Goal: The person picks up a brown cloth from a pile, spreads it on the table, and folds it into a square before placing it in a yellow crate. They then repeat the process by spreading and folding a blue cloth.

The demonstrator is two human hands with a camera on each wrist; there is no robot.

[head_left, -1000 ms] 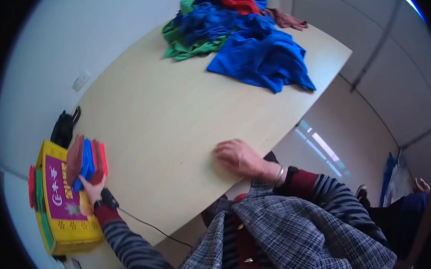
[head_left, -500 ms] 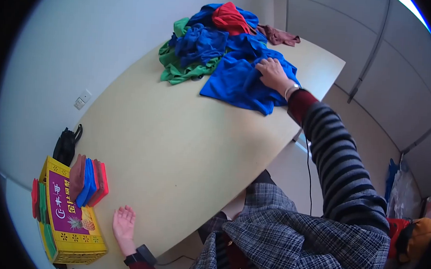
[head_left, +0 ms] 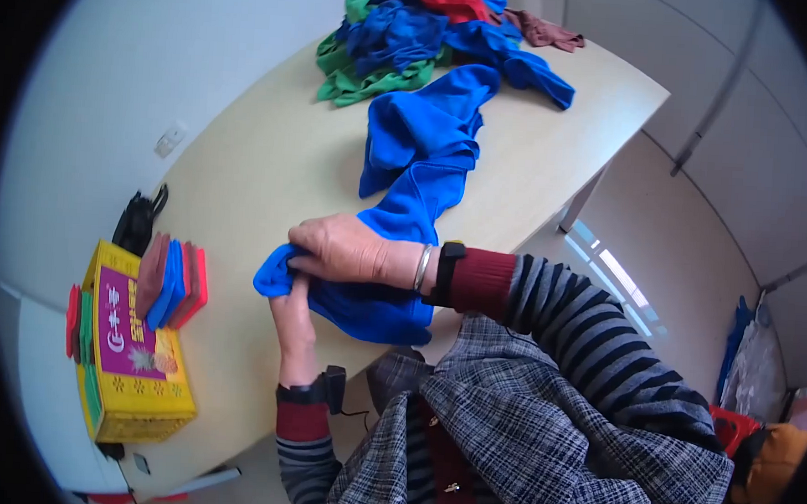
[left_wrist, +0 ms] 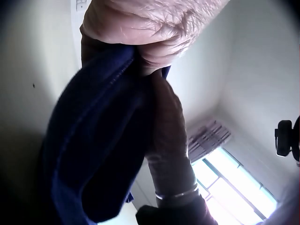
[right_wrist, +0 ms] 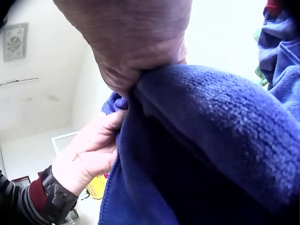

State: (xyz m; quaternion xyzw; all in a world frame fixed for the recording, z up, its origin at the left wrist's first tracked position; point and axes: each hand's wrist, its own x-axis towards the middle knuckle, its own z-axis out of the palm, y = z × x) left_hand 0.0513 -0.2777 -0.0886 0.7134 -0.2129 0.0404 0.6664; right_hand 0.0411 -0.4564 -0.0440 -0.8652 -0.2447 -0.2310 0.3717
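Blue cloth (head_left: 408, 208) is gripped at its near-left end by left hand (head_left: 293, 324) and right hand (head_left: 342, 249), draped across table (head_left: 262, 167) toward far cloth pile (head_left: 392, 40). Left fingertips are hidden; pile's top is cut off.

My hands, two: left hand (head_left: 293, 319), right hand (head_left: 344, 249). Blue cloth (head_left: 364, 311) in my grip, one. Bench (head_left: 252, 180), one. Yellow box (head_left: 144, 409), one. Folded cloths (head_left: 173, 281) on box's near side, at least four: two brown, one red, at least one blue, edges merging. Folds (head_left: 86, 327) on far side, at least two: red, green. Heap (head_left: 396, 37): at least one red, one brown; blues, greens too tangled for me to count. Black bag (head_left: 137, 224), one. Bracelet (head_left: 423, 267), one. Wrist straps (head_left: 445, 272), two.
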